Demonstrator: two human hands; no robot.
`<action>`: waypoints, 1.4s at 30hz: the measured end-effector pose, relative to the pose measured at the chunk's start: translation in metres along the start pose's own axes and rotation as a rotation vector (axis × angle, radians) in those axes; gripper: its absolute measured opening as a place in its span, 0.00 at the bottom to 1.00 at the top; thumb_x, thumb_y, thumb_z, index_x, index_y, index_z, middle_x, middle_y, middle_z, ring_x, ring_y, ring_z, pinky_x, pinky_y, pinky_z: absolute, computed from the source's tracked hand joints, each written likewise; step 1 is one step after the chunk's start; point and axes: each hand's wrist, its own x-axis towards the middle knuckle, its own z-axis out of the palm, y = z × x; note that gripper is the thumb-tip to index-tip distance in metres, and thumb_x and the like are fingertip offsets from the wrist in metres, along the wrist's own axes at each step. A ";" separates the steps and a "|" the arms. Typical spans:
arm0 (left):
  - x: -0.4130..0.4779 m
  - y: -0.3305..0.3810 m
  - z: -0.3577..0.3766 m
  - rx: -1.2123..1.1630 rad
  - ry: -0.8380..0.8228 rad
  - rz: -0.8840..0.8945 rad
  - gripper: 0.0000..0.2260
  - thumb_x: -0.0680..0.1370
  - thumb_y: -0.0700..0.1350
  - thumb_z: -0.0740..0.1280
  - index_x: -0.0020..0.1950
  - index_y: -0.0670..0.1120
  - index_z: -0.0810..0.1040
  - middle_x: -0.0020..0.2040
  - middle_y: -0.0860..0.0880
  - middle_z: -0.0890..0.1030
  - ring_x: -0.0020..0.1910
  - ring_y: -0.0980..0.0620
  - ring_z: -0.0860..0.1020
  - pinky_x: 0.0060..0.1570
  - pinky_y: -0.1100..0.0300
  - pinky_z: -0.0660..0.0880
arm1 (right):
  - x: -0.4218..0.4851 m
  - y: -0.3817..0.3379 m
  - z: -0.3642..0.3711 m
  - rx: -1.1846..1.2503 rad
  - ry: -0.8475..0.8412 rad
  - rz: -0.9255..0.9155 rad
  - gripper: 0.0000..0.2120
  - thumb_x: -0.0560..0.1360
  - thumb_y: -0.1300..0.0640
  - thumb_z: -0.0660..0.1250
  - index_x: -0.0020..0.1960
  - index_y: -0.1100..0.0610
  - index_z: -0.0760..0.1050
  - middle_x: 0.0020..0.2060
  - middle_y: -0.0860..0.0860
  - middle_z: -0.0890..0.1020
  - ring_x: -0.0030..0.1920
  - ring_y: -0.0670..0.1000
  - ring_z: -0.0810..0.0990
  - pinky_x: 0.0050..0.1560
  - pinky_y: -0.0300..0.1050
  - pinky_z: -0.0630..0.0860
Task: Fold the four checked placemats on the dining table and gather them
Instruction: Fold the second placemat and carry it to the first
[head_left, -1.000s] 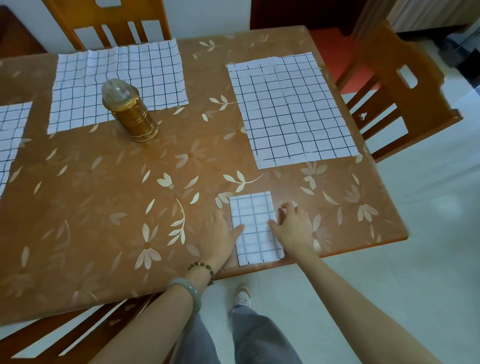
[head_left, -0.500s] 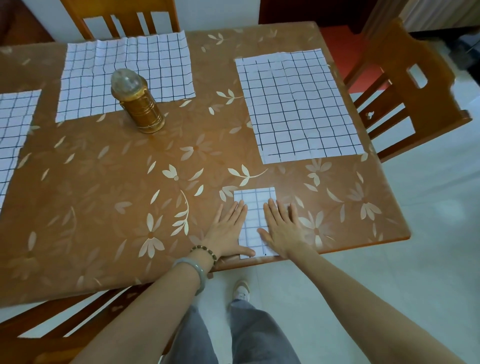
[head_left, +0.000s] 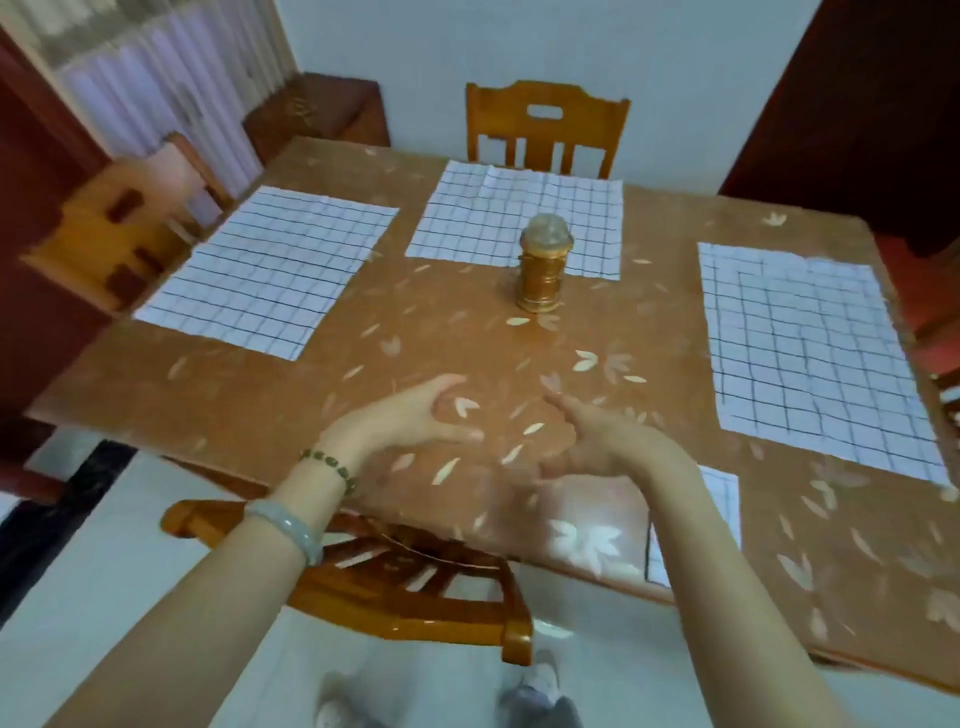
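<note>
Left hand (head_left: 410, 421) and right hand (head_left: 597, 447) are held empty, loosely spread, above the bench (head_left: 291, 395); the left placemat (head_left: 270, 270) is best taken by two corners.

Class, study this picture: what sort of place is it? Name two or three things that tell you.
Most likely a home dining room: a floral-topped dining table, a wooden chair drawn up at its far side, and a checked placemat laid flat before that chair.
</note>
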 end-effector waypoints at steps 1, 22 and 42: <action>-0.027 -0.015 -0.019 -0.058 0.076 0.017 0.46 0.66 0.63 0.73 0.78 0.57 0.53 0.76 0.54 0.62 0.72 0.56 0.64 0.71 0.54 0.63 | 0.002 -0.027 0.004 0.050 0.038 -0.073 0.47 0.67 0.48 0.74 0.76 0.42 0.48 0.73 0.51 0.65 0.69 0.53 0.67 0.62 0.44 0.66; -0.323 -0.323 -0.189 -0.642 0.849 0.181 0.48 0.63 0.54 0.80 0.71 0.69 0.51 0.71 0.57 0.68 0.68 0.59 0.71 0.68 0.57 0.68 | 0.083 -0.440 0.189 0.682 0.098 -0.611 0.48 0.65 0.54 0.77 0.74 0.35 0.51 0.68 0.49 0.71 0.64 0.47 0.74 0.61 0.47 0.76; -0.234 -0.507 -0.430 -0.619 0.788 0.118 0.47 0.66 0.47 0.80 0.75 0.60 0.54 0.71 0.53 0.69 0.68 0.60 0.71 0.66 0.64 0.69 | 0.330 -0.634 0.177 0.686 0.154 -0.511 0.53 0.67 0.63 0.76 0.76 0.40 0.43 0.72 0.47 0.63 0.69 0.45 0.68 0.56 0.32 0.75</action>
